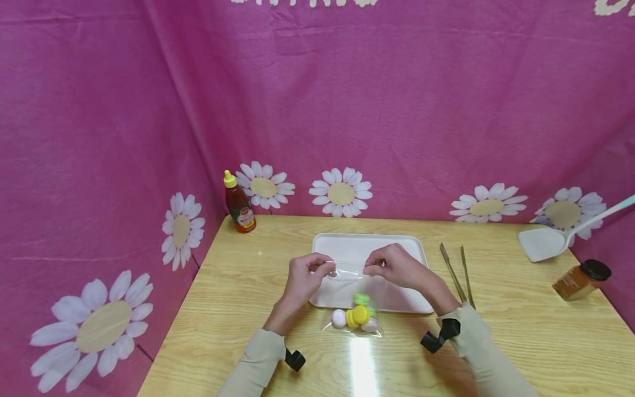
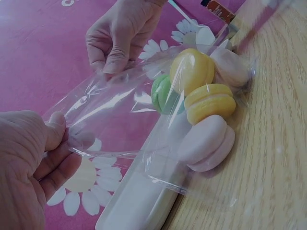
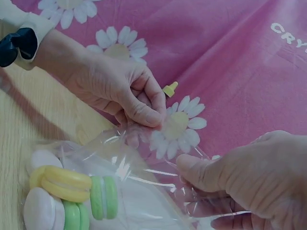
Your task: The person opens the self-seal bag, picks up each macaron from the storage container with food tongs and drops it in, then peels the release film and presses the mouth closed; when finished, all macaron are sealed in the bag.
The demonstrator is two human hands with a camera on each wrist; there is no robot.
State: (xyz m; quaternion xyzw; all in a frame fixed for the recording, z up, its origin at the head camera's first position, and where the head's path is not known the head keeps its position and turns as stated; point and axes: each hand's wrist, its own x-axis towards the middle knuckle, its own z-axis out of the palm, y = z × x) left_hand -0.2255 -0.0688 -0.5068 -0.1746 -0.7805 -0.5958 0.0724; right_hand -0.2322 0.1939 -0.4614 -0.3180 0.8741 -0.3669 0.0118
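Note:
A clear plastic bag point(image 2: 110, 110) of yellow, green and pale pink macarons point(image 1: 360, 315) hangs between my two hands. At one upper corner, my left hand point(image 1: 304, 277) pinches the bag's edge between thumb and fingers. The other corner is pinched by my right hand point(image 1: 395, 266), so the top edge is stretched across. The macarons lie bunched at the bag's bottom, near the front rim of a white rectangular tray point(image 1: 317, 298). In the left wrist view a yellow macaron point(image 2: 210, 103) and a pale pink one point(image 2: 206, 143) show through the film.
Metal tongs point(image 1: 458, 275) lie right of the tray on the wooden table point(image 1: 238, 309). Farther right are a white spatula point(image 1: 543, 242) and a dark-lidded jar point(image 1: 581, 280). A red sauce bottle point(image 1: 240, 205) stands at the back left, by the pink cloth point(image 1: 397, 110).

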